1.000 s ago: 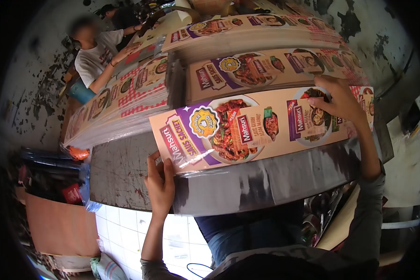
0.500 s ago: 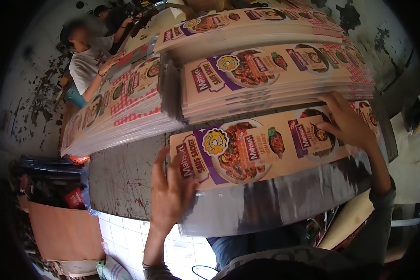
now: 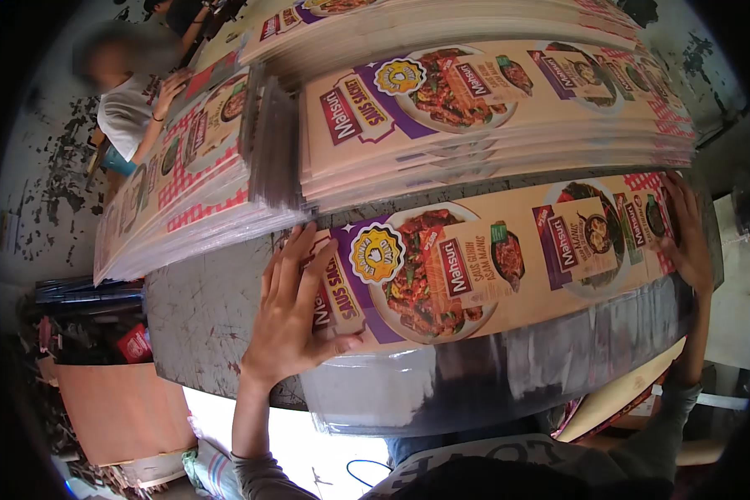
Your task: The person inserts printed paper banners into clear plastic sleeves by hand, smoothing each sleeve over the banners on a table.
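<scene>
A long printed sheet point(image 3: 517, 267) with food pictures lies flat near the table's front edge, over a clear plastic layer point(image 3: 475, 375). My left hand point(image 3: 287, 304) rests with spread fingers on the sheet's left end, its thumb at the lower edge. At the right end my right hand point(image 3: 687, 237) has its fingers apart along the sheet's short side. Just behind is a stack of matching printed sheets point(image 3: 475, 108) in plastic.
Another stack point(image 3: 192, 158) stands at the left, and a further one point(image 3: 442, 42) lies behind. Beyond the left stack a person point(image 3: 125, 108) sits with an arm on the table point(image 3: 200, 317). An orange-brown board point(image 3: 125, 408) is at the lower left.
The printed sheet has come down from the stack's front edge onto the plastic layer. My right hand has slid to its right end, and my left hand now lies over its left end.
</scene>
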`<state>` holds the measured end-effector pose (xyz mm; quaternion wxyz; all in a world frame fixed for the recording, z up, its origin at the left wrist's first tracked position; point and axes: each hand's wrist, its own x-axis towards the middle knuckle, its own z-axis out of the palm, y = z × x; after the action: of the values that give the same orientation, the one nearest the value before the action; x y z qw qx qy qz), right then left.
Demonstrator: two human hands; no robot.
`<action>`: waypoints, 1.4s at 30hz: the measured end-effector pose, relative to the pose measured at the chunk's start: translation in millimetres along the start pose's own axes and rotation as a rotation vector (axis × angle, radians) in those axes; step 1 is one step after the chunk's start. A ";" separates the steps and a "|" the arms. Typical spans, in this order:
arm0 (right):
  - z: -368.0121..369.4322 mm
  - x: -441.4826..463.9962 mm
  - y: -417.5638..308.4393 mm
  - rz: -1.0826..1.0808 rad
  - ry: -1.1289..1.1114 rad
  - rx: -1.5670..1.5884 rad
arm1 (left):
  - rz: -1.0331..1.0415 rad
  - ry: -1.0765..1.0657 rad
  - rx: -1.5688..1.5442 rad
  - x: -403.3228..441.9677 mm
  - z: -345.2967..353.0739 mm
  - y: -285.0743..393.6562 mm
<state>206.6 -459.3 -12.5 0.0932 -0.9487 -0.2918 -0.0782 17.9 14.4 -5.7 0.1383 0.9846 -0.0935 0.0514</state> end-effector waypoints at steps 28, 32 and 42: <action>6.8 14.7 -1.3 0.085 0.146 0.080 | 0.000 0.235 0.068 1.5 4.2 3.1; 5.9 13.9 -1.7 0.085 0.168 0.043 | -0.012 0.235 0.085 -4.1 8.0 -0.6; 2.9 1.3 -2.1 -0.022 0.218 -0.044 | -0.006 0.253 -0.164 -4.2 3.2 1.8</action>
<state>206.7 -456.2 -14.8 0.1027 -0.9332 -0.2885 -0.1882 13.7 12.5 -8.8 0.2291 0.9559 -0.0764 0.1668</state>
